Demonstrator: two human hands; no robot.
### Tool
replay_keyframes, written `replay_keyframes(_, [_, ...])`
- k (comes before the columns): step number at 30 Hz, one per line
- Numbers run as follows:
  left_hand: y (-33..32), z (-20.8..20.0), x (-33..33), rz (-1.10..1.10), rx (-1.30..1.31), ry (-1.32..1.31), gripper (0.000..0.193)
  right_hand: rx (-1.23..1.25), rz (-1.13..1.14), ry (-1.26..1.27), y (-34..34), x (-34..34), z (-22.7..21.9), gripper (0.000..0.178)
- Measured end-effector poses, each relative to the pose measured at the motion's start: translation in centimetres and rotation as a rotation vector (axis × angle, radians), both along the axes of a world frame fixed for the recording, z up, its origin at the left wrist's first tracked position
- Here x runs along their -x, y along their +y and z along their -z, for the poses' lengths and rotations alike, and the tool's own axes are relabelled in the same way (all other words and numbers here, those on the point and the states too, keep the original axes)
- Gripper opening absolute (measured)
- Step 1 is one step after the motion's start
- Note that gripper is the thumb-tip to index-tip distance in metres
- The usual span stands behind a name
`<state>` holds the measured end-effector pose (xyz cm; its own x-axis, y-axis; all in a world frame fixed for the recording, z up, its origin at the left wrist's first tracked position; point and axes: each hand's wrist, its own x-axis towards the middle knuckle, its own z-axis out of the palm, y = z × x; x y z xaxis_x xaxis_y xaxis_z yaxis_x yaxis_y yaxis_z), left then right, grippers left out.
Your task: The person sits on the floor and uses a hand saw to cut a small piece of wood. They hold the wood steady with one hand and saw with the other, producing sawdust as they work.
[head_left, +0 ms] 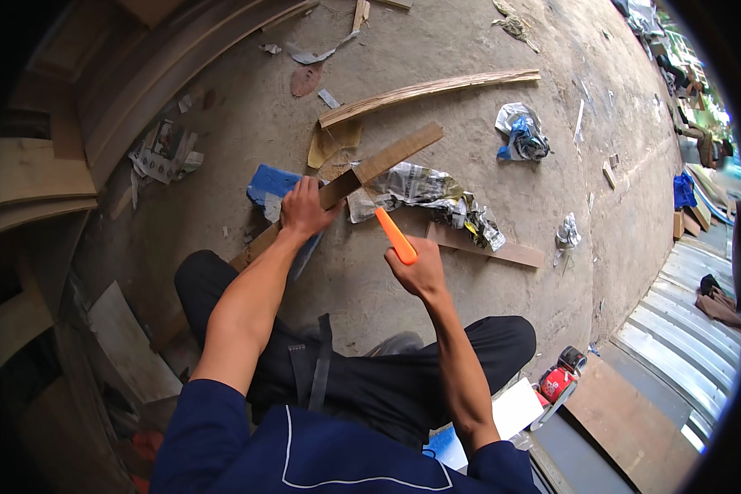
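A long wooden strip (399, 154) lies slanted in front of me, its far end raised toward the upper right. My left hand (306, 210) is closed over it, pressing it down on a blue-painted block (272, 183). In my right hand (420, 267) is the orange handle of a hand saw (396, 236), fingers wrapped round it. Its thin blade shows nearly edge-on and meets the strip just beyond my left hand. How deep the blade sits in the wood I cannot tell.
Crumpled newspaper (420, 185) lies beside the strip, over a flat board (490, 247). A rough batten (428, 95) is farther off, with a wad of paper and blue plastic (522, 133) to its right. Wooden furniture (37, 181) stands at left. A red tape dispenser (556, 383) is by my right knee.
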<state>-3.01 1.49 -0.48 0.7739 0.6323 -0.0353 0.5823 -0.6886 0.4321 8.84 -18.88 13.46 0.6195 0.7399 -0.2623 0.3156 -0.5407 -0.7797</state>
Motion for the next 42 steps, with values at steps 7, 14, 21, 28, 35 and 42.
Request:
replay_keyframes(7, [-0.1,-0.5,-0.2,0.016,0.041,-0.022,0.053,0.069,0.017,0.047,-2.9,-0.5,-3.1,0.026])
replay_keyframes(14, [0.4,-0.3,0.3,0.002,0.043,-0.008,0.052,0.067,-0.061,-0.002,-3.2,0.1,-3.6,0.024])
replay_keyframes(21, [0.1,0.2,-0.6,-0.032,0.004,-0.035,0.055,0.15,-0.048,0.05,-1.0,-1.4,-5.0,0.023])
replay_keyframes(28, [1.1,0.3,0.3,-0.051,-0.031,0.028,0.058,0.052,-0.024,0.121,-4.0,0.0,-7.0,0.02])
replay_keyframes(35, [0.4,0.1,-0.5,-0.022,-0.015,-0.002,0.056,0.136,-0.089,-0.065,3.2,-1.6,-2.3,0.025])
replay_keyframes(42, [0.7,0.4,-0.1,-0.019,-0.034,-0.026,0.055,0.122,-0.095,0.003,-1.1,-1.0,-5.1,0.024])
